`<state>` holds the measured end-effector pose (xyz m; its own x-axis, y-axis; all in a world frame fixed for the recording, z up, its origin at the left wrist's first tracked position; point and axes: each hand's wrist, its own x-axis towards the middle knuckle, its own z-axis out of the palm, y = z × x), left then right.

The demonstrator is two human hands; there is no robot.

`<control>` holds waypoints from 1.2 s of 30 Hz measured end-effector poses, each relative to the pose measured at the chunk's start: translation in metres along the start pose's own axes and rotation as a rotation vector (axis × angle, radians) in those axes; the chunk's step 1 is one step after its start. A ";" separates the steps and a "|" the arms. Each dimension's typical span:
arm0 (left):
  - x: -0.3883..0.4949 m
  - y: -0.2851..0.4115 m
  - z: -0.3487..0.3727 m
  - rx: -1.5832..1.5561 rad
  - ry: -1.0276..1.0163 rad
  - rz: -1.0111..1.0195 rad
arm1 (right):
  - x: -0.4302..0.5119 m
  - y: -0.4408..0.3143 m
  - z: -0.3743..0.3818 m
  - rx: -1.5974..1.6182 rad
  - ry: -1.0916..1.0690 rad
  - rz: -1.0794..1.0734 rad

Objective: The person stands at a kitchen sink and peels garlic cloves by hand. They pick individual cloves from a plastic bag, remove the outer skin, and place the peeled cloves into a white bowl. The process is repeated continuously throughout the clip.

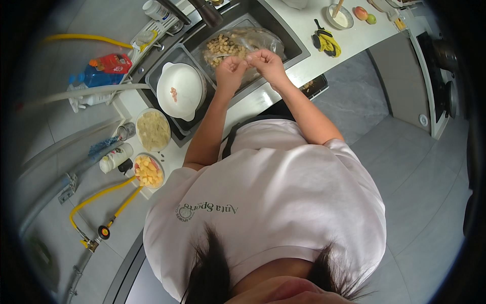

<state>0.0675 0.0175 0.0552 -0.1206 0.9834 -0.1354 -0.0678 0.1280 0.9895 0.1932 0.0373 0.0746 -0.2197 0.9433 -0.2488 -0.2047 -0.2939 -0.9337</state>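
Note:
My left hand (pixel 231 72) and my right hand (pixel 268 65) meet at the fingertips over the sink's larger basin. Something small seems pinched between them, too small to tell, perhaps a peanut. Beneath and beyond them lies a clear plastic bag (pixel 271 38) with unshelled peanuts (pixel 224 46) at its mouth. To the left, a white two-handled bowl (pixel 186 85) sits in the smaller basin, with several shelled pinkish peanuts (pixel 174 94) on its bottom.
A plate of pale sliced food (pixel 152 130) and a bowl of yellow chunks (pixel 148 171) stand at the left. Yellow-black gloves (pixel 327 42), a bowl of white contents (pixel 340 19) and fruit (pixel 360 13) lie on the right counter. A faucet (pixel 207 13) overhangs the sink's back.

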 end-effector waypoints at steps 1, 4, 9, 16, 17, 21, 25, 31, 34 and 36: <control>-0.001 -0.002 0.002 0.068 0.044 0.023 | -0.002 0.002 0.001 -0.019 0.031 -0.001; -0.006 -0.005 0.011 0.275 0.146 0.124 | -0.009 0.006 0.006 -0.429 0.150 -0.180; -0.011 -0.004 0.025 0.159 0.198 0.176 | -0.014 0.004 0.000 -0.740 0.205 -0.531; -0.001 -0.018 0.030 0.109 0.169 0.025 | -0.004 0.026 0.004 -0.460 0.354 -0.496; 0.003 -0.020 0.031 0.124 0.188 0.058 | 0.001 0.032 0.006 -0.397 0.383 -0.412; 0.010 -0.029 0.033 0.173 0.214 -0.046 | 0.025 0.058 0.006 -0.175 0.504 -0.166; 0.005 -0.046 0.030 0.233 0.191 -0.028 | 0.048 0.055 -0.010 -0.027 0.857 0.066; 0.009 -0.046 -0.004 -0.212 0.237 -0.179 | 0.056 0.035 0.007 0.239 0.309 0.317; 0.011 -0.035 -0.032 -0.491 0.167 -0.258 | 0.057 0.038 0.018 0.499 0.187 0.508; 0.011 -0.030 -0.044 -0.611 0.108 -0.254 | 0.059 0.046 0.021 0.545 0.153 0.613</control>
<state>0.0249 0.0189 0.0218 -0.1228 0.9100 -0.3961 -0.6518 0.2270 0.7236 0.1506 0.0763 0.0226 -0.3185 0.5911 -0.7410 -0.5330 -0.7581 -0.3757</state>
